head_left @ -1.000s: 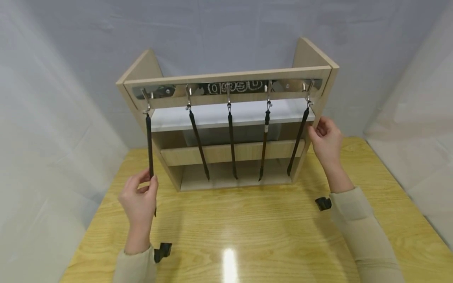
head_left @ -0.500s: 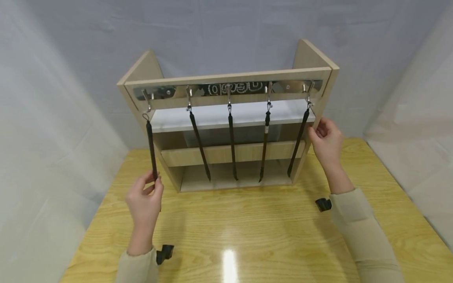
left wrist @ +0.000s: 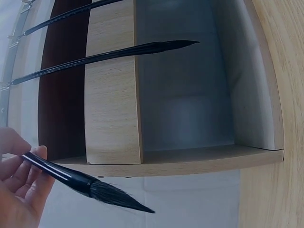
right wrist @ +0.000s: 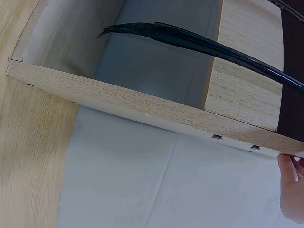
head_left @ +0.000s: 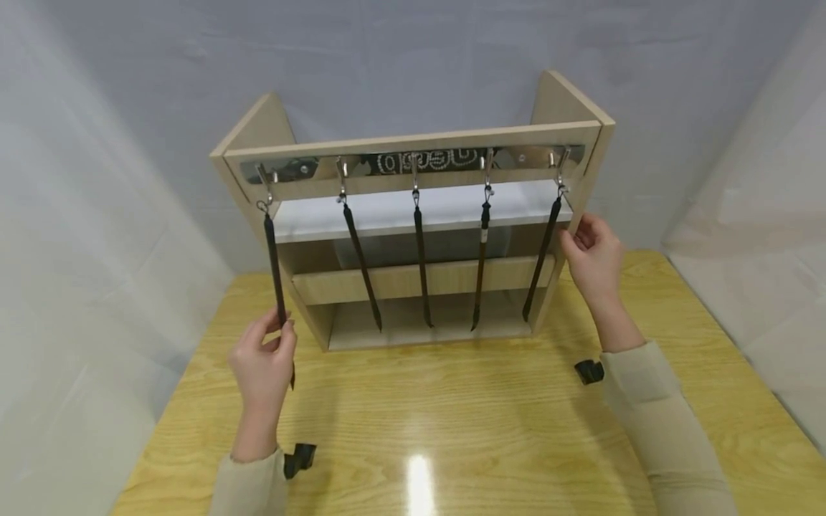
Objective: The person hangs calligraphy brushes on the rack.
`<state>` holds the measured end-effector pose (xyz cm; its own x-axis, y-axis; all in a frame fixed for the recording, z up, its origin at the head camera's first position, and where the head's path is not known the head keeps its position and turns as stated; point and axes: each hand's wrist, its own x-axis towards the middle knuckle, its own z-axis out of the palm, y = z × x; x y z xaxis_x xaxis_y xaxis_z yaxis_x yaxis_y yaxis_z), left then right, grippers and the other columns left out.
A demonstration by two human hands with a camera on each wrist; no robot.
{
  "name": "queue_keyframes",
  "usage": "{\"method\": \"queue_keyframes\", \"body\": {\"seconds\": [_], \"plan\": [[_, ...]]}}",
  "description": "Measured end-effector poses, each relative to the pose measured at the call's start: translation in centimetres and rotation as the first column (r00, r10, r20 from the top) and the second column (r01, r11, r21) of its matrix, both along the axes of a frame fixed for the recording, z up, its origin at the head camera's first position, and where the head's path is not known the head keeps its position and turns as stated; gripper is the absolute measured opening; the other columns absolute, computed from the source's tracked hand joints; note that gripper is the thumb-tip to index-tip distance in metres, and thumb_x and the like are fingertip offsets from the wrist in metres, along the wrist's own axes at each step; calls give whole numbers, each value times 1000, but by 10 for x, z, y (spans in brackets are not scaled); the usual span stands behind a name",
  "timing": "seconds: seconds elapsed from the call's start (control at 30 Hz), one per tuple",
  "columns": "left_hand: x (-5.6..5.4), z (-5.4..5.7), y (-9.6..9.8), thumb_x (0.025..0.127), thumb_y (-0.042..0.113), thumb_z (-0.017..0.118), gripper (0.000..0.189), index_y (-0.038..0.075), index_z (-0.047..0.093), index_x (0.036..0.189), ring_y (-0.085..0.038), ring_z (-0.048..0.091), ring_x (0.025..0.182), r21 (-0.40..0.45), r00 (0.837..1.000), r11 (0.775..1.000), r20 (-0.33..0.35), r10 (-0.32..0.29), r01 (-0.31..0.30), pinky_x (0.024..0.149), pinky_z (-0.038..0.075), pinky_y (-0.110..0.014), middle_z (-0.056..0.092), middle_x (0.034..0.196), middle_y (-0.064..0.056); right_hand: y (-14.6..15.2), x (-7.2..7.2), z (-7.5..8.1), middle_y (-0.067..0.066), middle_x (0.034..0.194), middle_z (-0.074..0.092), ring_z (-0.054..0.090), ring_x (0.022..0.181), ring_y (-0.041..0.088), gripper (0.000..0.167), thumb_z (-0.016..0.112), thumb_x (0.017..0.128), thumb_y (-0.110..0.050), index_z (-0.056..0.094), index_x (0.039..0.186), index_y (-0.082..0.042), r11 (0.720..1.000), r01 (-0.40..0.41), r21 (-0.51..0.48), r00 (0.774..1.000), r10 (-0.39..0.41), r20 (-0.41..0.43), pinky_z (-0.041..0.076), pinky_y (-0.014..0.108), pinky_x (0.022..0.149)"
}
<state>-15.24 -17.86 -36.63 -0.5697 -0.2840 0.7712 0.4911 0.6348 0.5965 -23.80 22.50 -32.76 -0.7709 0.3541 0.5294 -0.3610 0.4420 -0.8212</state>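
Note:
My left hand point(head_left: 263, 358) pinches a black calligraphy brush point(head_left: 274, 258) by its lower handle between thumb and fingers. Its dark tapered bristle tip point(left wrist: 118, 195) points down, below the fingers. At the top, the brush's cord loop point(head_left: 262, 206) is right at the tip of the leftmost hook point(head_left: 267, 185). Thumb and curled fingers of my right hand point(head_left: 595, 261) hold the right side panel point(right wrist: 142, 111) of a light wooden shelf point(head_left: 413, 136) by its front edge. Several more brushes point(head_left: 422, 269) hang from the shelf's other hooks.
A shiny metal hook rail point(head_left: 445, 159) runs across the shelf's top board. Below it are a white shelf board point(head_left: 387, 208) and a lower wooden crossbar point(head_left: 400, 282). The shelf stands on a yellow wood-grain table point(head_left: 361, 416), with pale cloth point(head_left: 413, 57) behind and at both sides.
My left hand has shifted right with the brush. The cord loop dropped below the leftmost hook, then rose slightly to the hook's tip. The right hand stays on the shelf.

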Motion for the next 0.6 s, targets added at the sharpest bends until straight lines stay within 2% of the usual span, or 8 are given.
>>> {"method": "queue_keyframes", "body": {"seconds": [0.3,0.6], "plan": [[-1,-1,-1,73,-11,59,17,-11,64,89,-6,56,70,11,1000,1000,13,1,-1,59,44,-5,63,79,-22,-1,1,1,21,99,61,59,94,24,28,60,79,-3,56,104,11,1000,-1,-5,1000,1,-7,48,21,78],[-4,-2,-3,73,-12,58,18,-12,63,90,-13,57,69,-11,999,1000,33,-6,6,58,44,-4,63,78,-21,-1,0,0,21,99,61,59,94,25,27,60,79,-2,56,103,11,1000,5,2,1000,-5,-9,48,21,78]]}}
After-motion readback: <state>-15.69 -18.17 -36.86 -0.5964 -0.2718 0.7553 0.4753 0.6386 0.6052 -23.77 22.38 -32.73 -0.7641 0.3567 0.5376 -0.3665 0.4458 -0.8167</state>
